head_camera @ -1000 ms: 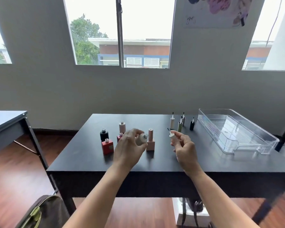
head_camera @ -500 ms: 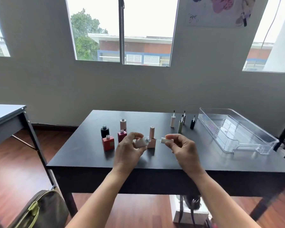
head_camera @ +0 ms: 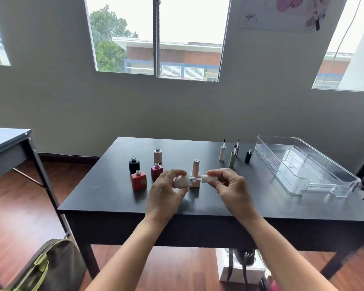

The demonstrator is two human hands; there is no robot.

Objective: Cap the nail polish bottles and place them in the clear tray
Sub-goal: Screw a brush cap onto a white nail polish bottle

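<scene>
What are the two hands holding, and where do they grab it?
The left hand grips a white bottle round its body. The right hand pinches the white cap by its sides, near the bottle's neck.

Daylight enters through the windows (head_camera: pixel 124 34) behind the counter (head_camera: pixel 114 196); sky overexposed to white. The wall (head_camera: pixel 177 106) is backlit, dim grey. The counter top shows a soft sheen, with short faint shadows under the red bottle (head_camera: pixel 138 181) and the left hand (head_camera: pixel 166 196). The clear tray (head_camera: pixel 315 185) carries pale glare. Straight lines bow outward toward the edges. That hand's fingers (head_camera: pixel 178 172) and the bag (head_camera: pixel 51 267) are slightly blurred.
</scene>
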